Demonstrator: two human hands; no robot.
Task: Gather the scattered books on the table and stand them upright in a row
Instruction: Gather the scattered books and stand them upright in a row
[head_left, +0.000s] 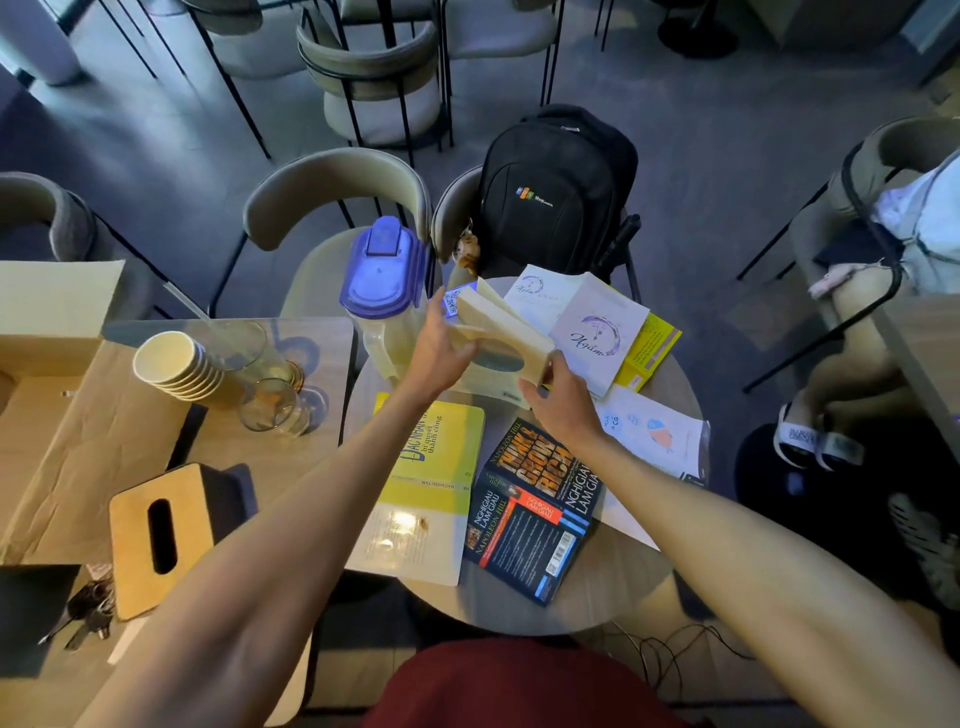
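Chairs and grey floor surround a small round counter (519, 603) where the books are still scattered. Only one book (498, 322) is in hand. It is cream-edged and sits at the far side, just beside the blue-lidded jug (384, 280), tilted with its page edges up. The left grip (441, 348) is wrapped on its left side and the right grip (558, 400) pinches its near right corner, so both are clamped on it. I cannot tell whether its lower edge rests on the counter or hangs just above.

By my reading, the task has barely begun. This looks like the first book being stood up, and no upright row shows anywhere.

The others all lie flat:
- The yellow book (436, 457) is splayed open, cover up, at the near left.
- The dark book (535, 509) lies the same way, touching the yellow book's right edge.
- A white book (597, 332) lies at the far right, over another yellow one (649, 348).
- A second white cover (540, 291) lies behind the held book.
- Loose papers (649, 431) lie at the right edge.

What is left, as I judge it:
- Set this book square, perhaps with the jug as a stop.
- Close the two splayed books.
- Lift the white and yellow pair.
- Line them all up beside the first.
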